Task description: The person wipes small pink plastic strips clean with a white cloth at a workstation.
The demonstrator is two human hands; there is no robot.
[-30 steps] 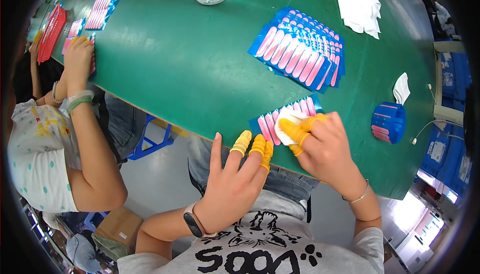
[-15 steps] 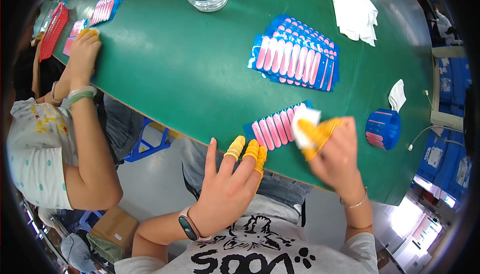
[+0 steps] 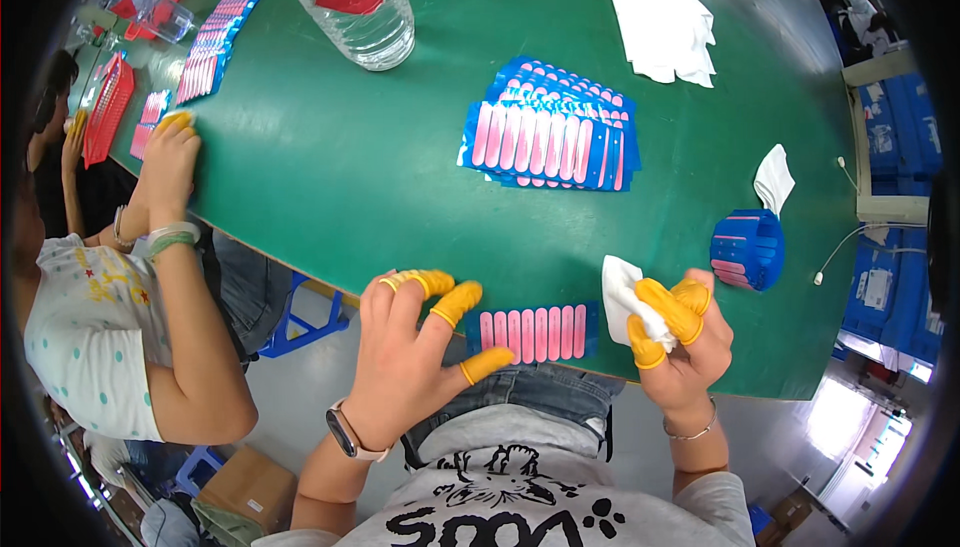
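Note:
A blue sheet with a row of pink rounded strips (image 3: 533, 334) lies flat at the table's near edge. My left hand (image 3: 402, 352) is at its left end, fingers spread, with the thumb touching the lower left corner. Yellow finger cots cover its thumb and some fingers. To the right of the sheet, my right hand (image 3: 690, 352) pinches a folded white cloth (image 3: 620, 292) between fingers that also wear yellow cots. Farther off lies a fanned stack of similar blue and pink sheets (image 3: 545, 137).
A clear plastic cup of water (image 3: 370, 32) stands at the far left. White cloths (image 3: 660, 27) and a rolled blue sheet (image 3: 748, 250) are on the right. A co-worker's hand (image 3: 172, 162) and a red basket (image 3: 110, 112) are along the left edge of the green table (image 3: 300, 177).
The single sheet has turned from slanted to nearly straight and come nearer the edge. My right hand has lifted the cloth off its right end; my left hand's fingers have spread.

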